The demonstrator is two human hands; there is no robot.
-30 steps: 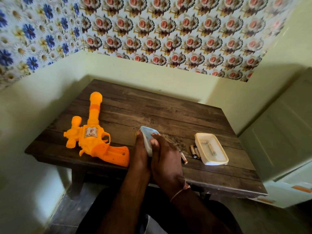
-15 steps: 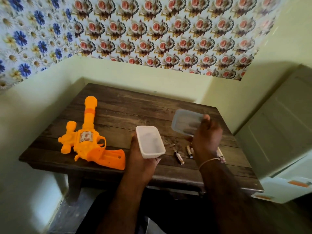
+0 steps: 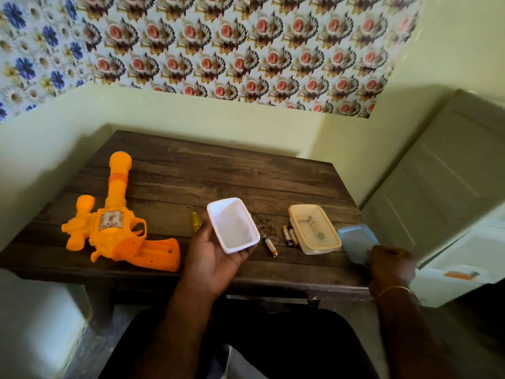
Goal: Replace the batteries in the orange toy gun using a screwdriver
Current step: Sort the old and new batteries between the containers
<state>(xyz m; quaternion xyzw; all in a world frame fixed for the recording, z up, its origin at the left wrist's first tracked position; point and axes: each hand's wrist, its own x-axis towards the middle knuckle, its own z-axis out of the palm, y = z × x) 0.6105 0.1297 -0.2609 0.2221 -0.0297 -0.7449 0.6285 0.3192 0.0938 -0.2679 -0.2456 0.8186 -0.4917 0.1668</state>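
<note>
Three loose batteries (image 3: 284, 240) sit on the wooden table (image 3: 218, 176) near its front edge, so a careless sweep could roll one off. Left hand (image 3: 216, 258) cradles the white tub (image 3: 232, 225), fingers curled under it. Right hand (image 3: 391, 265) pinches the blue lid (image 3: 356, 242) at the table's right edge, where it might slip. Orange toy gun (image 3: 120, 222) lies untouched at the left, with what looks like the screwdriver (image 3: 195, 219) just beside the tub.

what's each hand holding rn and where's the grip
The left hand cradles the white container from underneath at its near end. The right hand pinches the blue lid at its near edge.
</note>
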